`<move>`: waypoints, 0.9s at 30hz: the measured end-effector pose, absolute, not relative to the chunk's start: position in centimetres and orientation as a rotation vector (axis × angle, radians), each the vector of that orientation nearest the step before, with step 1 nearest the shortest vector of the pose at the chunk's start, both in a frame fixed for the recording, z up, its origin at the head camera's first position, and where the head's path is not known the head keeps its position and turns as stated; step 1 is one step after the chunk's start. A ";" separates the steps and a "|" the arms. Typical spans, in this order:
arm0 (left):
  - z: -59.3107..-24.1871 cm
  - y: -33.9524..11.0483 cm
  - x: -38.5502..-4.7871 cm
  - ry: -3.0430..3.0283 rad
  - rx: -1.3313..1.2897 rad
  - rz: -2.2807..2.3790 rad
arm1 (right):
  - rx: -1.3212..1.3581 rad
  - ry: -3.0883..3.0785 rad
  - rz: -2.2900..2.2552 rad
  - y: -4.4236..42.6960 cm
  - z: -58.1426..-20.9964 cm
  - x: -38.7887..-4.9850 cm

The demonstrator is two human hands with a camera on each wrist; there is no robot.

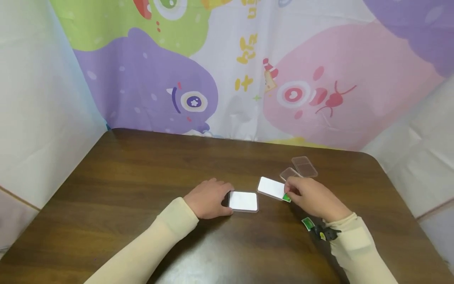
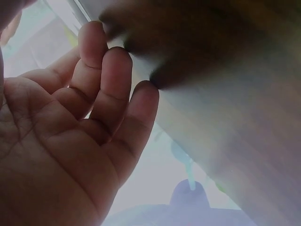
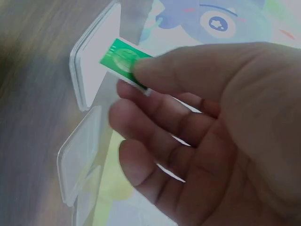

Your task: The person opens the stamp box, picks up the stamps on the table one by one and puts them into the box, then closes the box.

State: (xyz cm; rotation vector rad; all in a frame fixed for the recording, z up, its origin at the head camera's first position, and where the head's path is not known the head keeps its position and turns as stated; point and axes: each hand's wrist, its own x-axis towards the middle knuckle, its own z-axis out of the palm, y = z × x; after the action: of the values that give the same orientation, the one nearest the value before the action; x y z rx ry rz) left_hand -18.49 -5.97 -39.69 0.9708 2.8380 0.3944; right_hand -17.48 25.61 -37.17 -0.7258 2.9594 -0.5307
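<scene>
A clear case with a white card [image 1: 243, 201] lies on the table by my left hand [image 1: 209, 199], whose thumb and index fingertip touch its left end. In the left wrist view the left hand's [image 2: 70, 117] other fingertips rest on the tabletop. My right hand [image 1: 313, 197] pinches a small green stamp-like piece [image 1: 286, 198] between thumb and index finger, over the right end of a second white card in a clear case [image 1: 271, 187]. The right wrist view shows the green piece [image 3: 123, 62] in the right hand [image 3: 188, 117], near the white card's case [image 3: 96, 59].
Two clear cases, one of them a flat lid-like piece [image 1: 305, 166], the other [image 1: 289, 173] partly behind my right hand, lie at the back right. Another green piece [image 1: 307, 224] and a dark object [image 1: 328, 233] are beside my right wrist. A cartoon-printed cloth [image 1: 149, 86] hangs behind the table.
</scene>
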 end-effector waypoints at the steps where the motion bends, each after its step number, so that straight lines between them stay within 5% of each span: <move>1: -39.7 -6.0 -18.5 2.841 0.970 0.396 | -0.725 2.972 -0.542 25.4 -37.1 -17.5; 13: -39.9 -6.0 -19.3 2.857 0.981 0.361 | -0.826 2.914 -0.833 19.4 -35.9 -18.5; 27: -40.1 -5.8 -18.7 2.843 0.973 0.355 | -0.654 2.799 -0.951 14.5 -39.3 -18.6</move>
State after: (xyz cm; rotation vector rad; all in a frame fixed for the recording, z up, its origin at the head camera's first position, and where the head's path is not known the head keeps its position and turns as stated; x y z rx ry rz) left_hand -18.70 -5.80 -40.09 0.9734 2.8426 0.3551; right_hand -18.61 14.54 -39.34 -0.6542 2.7991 -0.9513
